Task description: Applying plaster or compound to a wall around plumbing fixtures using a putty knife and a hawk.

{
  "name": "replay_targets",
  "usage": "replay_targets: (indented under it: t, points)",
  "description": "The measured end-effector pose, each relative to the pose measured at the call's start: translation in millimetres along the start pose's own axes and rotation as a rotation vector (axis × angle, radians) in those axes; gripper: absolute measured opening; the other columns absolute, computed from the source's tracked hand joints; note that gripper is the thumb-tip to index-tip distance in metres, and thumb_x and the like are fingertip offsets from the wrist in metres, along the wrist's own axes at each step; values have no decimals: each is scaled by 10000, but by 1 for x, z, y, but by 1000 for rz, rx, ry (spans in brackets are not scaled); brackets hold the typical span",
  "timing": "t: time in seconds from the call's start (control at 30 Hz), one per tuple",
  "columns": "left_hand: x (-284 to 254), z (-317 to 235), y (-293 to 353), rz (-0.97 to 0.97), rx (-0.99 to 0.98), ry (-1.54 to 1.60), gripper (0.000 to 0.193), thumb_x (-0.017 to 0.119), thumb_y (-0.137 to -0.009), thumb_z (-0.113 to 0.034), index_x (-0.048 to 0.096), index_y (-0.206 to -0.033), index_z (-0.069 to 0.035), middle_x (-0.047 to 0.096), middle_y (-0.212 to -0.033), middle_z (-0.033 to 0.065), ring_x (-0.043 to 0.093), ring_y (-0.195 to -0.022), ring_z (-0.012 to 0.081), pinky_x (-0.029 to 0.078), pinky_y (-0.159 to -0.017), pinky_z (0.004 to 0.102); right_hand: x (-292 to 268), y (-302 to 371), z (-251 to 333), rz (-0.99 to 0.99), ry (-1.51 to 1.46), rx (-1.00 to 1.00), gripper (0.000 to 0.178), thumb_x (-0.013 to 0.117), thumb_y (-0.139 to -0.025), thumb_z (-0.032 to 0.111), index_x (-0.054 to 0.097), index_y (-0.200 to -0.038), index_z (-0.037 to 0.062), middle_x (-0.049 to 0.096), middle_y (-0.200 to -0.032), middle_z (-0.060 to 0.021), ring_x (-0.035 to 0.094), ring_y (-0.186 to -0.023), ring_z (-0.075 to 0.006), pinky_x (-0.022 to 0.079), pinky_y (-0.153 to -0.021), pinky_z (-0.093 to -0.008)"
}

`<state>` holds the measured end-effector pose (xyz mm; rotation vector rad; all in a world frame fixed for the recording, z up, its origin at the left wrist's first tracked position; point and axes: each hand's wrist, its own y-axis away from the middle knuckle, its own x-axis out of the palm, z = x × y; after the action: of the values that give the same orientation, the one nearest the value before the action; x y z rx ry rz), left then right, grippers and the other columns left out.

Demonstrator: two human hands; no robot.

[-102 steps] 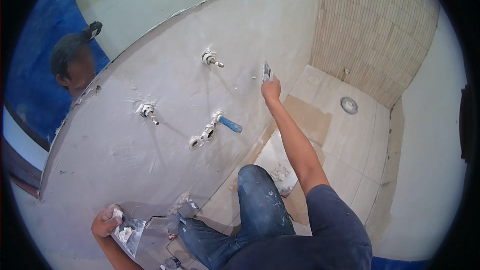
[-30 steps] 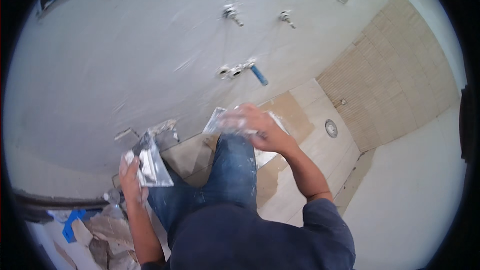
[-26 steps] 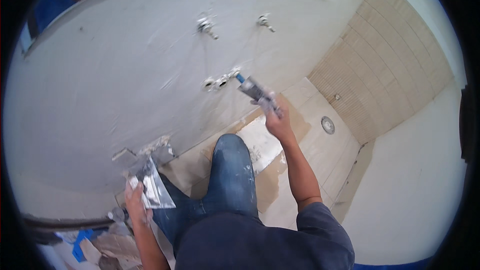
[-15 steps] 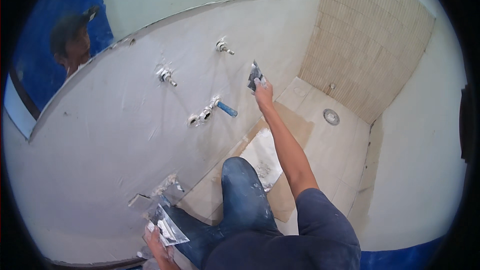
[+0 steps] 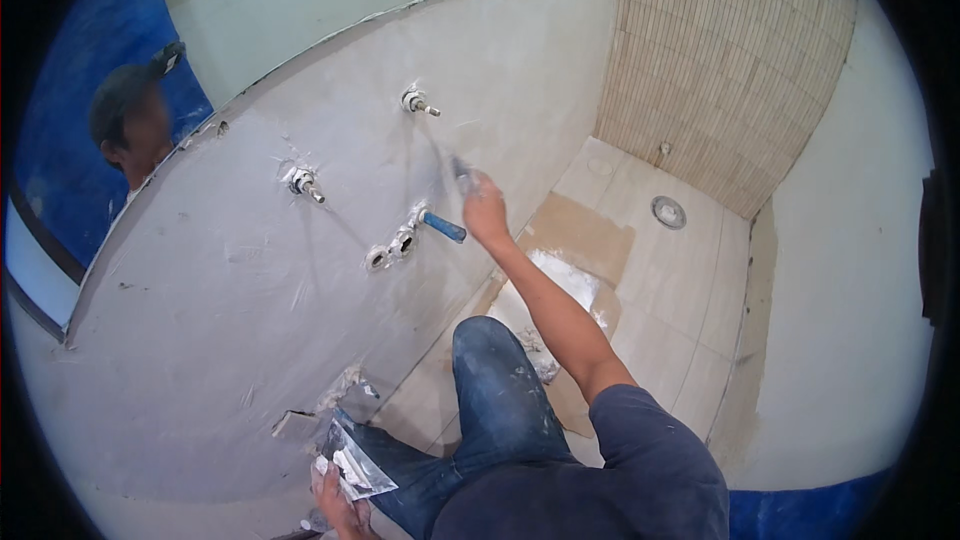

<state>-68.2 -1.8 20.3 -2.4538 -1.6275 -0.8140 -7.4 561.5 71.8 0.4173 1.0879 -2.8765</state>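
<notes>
Change: since half a second ago the right hand point(image 5: 487, 212) has dropped a little down the wall and now sits just right of the blue-capped pipe stub point(image 5: 441, 227); the left hand point(image 5: 338, 496) has come slightly further into view at the near edge.
Right hand: arm stretched far out, fingers closed round a small putty knife point(image 5: 462, 171) pressed against the grey plastered wall point(image 5: 230, 300); the blade is mostly hidden by blur and the hand.
Left hand: low and near, by the knee in blue jeans point(image 5: 492, 380), gripping a wider metal trowel point(image 5: 352, 455) smeared with white filler; the wrist is cut off by the frame edge.
Wall fittings: two valve stubs point(image 5: 418, 102) point(image 5: 303, 181) stick out above the pipe outlets.
Floor: cardboard sheet point(image 5: 580, 236) with a white smear, round drain point(image 5: 668, 211) further right.
Far left: another person's head point(image 5: 128, 125) shows past the wall edge, too dim to read.
</notes>
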Motion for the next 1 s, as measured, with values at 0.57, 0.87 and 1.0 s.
replay_targets:
  t: [0.57,0.87,1.0]
  points:
    - [11,-4,7,6,-36,-81,414,631,-982,-123,509,-1361,-14,650,-1120,103,697,-1001,233,593,-857,389,5,6,76,-120,-45,-121,395,567,-934,57,684,-1311,81,701,-1181,-175,641,-1128,-393,488,-1016,-473]
    - [3,2,3,72,-26,-49,387,613,-985,-78,516,-1355,-19,663,-1136,98,706,-979,230,599,-852,392,0,-47,-32,-125,40,315,375,533,-1014,213,655,-1325,42,676,-1240,-237,637,-1167,-435,503,-986,-524]
    - [10,5,3,99,-61,-55,434,617,-985,-90,507,-1398,-16,663,-1190,106,702,-1032,237,590,-887,401,28,-39,-2,-97,271,324,358,544,-1022,212,649,-1305,19,676,-1167,-242,639,-1106,-437,502,-973,-541]
